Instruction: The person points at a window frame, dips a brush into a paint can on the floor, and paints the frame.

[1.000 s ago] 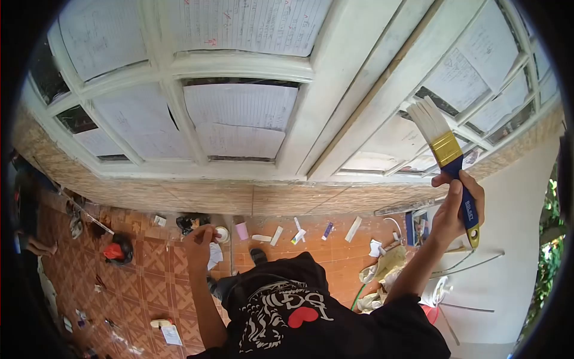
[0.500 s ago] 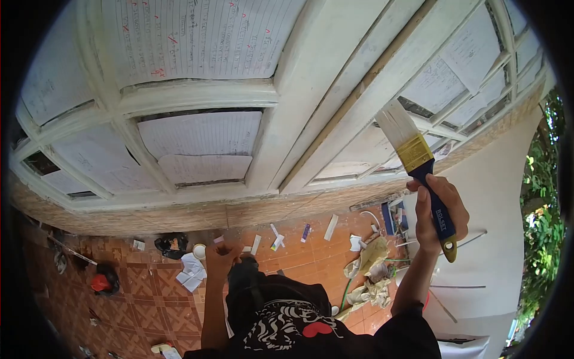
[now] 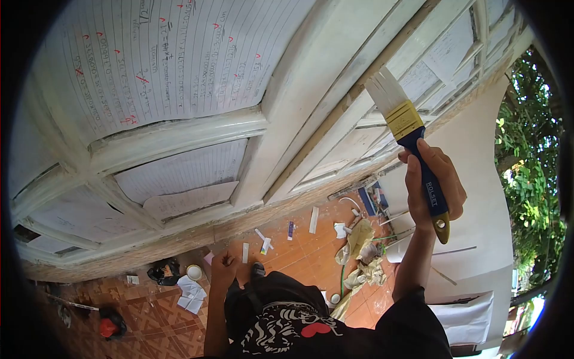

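My right hand is closed round the blue handle of a flat paintbrush, marked ROLSET. The brush has a yellow ferrule and whitish bristles angled up to the left. In this view the bristle tips overlap the edge of a white-painted window frame. Lower down, near my body, my left hand hangs over the floor with loosely curled fingers and nothing visible in it. Lined paper with handwriting and red marks covers the panes between the white bars.
On the tiled floor lie paper strips, crumpled cloth, a black bag, folded white papers and a whitish tub. A blue box stands by the wall. Greenery shows at the right.
The view has tilted and come closer to the upper left papers. My right hand with the paintbrush has shifted slightly left and up in view; my left hand sits slightly lower.
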Motion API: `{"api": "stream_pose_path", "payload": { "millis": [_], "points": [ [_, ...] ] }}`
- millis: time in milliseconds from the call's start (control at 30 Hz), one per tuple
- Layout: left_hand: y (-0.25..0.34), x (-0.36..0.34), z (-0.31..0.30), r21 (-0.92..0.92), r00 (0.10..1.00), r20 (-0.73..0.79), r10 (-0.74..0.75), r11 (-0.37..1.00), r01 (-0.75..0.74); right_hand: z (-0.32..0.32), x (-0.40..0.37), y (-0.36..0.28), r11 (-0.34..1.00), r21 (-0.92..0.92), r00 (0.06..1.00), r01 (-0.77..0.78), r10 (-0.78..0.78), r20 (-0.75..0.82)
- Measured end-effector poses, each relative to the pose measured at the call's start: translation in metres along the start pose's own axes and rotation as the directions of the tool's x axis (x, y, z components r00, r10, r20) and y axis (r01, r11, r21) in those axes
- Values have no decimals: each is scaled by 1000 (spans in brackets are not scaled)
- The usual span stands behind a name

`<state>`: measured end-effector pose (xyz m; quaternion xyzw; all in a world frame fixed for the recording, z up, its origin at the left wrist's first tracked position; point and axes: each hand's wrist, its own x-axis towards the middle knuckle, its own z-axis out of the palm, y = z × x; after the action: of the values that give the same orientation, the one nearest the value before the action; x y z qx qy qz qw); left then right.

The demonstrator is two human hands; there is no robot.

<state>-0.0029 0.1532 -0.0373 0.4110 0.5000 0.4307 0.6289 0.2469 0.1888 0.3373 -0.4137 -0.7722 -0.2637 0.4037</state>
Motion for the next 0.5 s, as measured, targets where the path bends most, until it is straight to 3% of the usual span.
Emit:
{"api": "stream_pose_path", "payload": {
  "millis": [133, 300, 500],
  "points": [
    [-11, 6, -3, 19, 998, 61, -4, 1000, 3, 3, -1, 4, 999, -45, 1000, -3, 2, -18],
    [-6, 14, 3, 55, 992, 110, -59, 997, 54, 4, 5, 7, 992, -17, 990, 122, -123, -71],
    [1, 28, 21, 66, 973, 225, -54, 997, 41, 1, 3, 7, 994, -35, 992, 100, -102, -74]
  ]
}}
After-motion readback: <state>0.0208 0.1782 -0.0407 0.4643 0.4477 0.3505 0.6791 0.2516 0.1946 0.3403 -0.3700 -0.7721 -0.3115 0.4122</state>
